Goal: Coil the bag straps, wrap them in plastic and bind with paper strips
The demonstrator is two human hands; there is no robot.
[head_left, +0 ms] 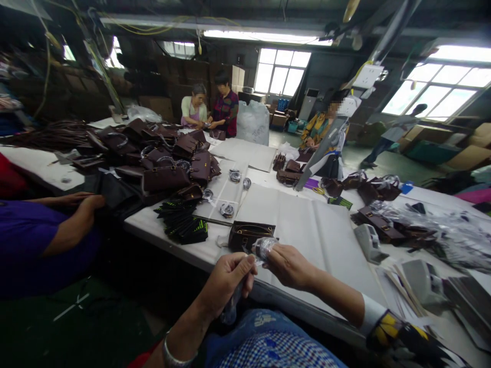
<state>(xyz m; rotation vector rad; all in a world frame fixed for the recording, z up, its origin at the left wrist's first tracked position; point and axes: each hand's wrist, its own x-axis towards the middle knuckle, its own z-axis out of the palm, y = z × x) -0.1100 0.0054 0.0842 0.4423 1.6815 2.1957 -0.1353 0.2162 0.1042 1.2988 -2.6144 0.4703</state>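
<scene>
- A long white bench (148, 225) stretches ahead of you.
- A broad heap of dark brown leather handbags (164, 176) covers its left side.
- A pile of flat black pieces with bright green markings (182, 222) lies nearer you.
- One dark brown, open-topped handbag (245, 237) sits at the bench's near edge, just beyond your hands.
- Your right hand (289, 266) has its fingers closed on a rounded bundle in clear, crinkled plastic (264, 248), in front of that handbag.
- Your left hand (230, 278) pinches the bundle's plastic between thumb and fingers.
- Small plastic-wrapped coils (226, 210) lie beyond.
</scene>
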